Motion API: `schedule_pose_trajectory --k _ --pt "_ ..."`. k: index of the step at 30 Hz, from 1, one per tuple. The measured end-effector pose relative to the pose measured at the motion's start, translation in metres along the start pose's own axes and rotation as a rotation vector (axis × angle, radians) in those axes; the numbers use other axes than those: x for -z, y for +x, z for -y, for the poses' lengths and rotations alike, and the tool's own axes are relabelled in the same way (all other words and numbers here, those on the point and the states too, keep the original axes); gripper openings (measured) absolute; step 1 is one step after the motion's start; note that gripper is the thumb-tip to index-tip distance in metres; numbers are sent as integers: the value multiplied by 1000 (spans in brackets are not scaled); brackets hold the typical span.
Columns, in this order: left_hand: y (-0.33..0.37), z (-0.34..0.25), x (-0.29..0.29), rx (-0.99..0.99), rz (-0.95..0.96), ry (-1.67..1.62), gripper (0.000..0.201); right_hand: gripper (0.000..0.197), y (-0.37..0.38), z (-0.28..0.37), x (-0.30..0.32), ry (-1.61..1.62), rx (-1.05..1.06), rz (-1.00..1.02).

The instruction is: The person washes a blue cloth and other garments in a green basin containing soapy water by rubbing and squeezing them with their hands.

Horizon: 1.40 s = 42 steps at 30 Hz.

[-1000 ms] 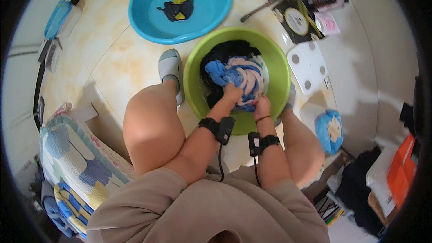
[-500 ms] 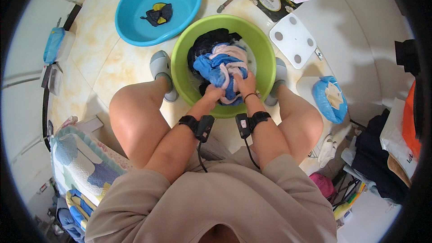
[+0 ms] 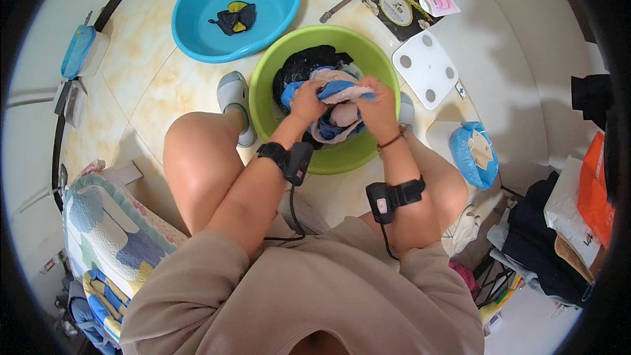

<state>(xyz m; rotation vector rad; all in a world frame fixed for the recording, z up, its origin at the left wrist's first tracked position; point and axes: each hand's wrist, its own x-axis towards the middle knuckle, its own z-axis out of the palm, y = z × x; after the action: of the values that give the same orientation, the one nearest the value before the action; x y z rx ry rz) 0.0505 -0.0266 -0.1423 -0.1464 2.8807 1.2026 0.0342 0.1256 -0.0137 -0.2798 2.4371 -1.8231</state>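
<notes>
A blue and pale pink garment (image 3: 343, 117) lies bunched in the green basin (image 3: 258, 85) between my feet. My left hand (image 3: 309, 100) is closed on one part of it. On the other side my right hand (image 3: 379, 106) grips it too, so a blue and pink strip stretches between the two. Both hands are above the basin. Behind the garment a dark, wet-looking cloth (image 3: 302, 66) lies against the far left of the basin, with some suds around it.
A blue basin (image 3: 276, 23) with a small black and yellow cloth (image 3: 235, 18) stands beyond at the left. At the right are a white scale (image 3: 426, 69), a dark printed box (image 3: 401, 13) and a bin with a blue liner (image 3: 474, 164). A metal pole (image 3: 342, 8) lies near the box.
My hands have moved up and apart; the right one went farther right. Part of the garment is now lifted and stretched between them, where before both hands were close together low in the basin.
</notes>
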Motion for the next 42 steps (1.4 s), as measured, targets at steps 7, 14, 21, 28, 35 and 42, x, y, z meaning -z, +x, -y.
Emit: schedule_pose_trajectory --k 7,14,21,28,35,42 --pt "4 -25 10 1 69 -170 31 11 5 30 42 -91 23 -117" --pt "13 23 13 477 -61 -682 43 28 -2 -100 24 -577 -214 -153" --pt "14 -9 49 680 129 -839 51 83 -44 -112 -12 -655 -363 463" --pt "46 -50 107 365 259 -536 36 67 -58 -147 -8 -993 -328 352" --pt "53 -7 91 654 298 -763 26 41 -34 -199 -4 -507 -578 91" --pt "10 114 31 316 430 30 38 38 23 -128 -10 -164 -584 -258"
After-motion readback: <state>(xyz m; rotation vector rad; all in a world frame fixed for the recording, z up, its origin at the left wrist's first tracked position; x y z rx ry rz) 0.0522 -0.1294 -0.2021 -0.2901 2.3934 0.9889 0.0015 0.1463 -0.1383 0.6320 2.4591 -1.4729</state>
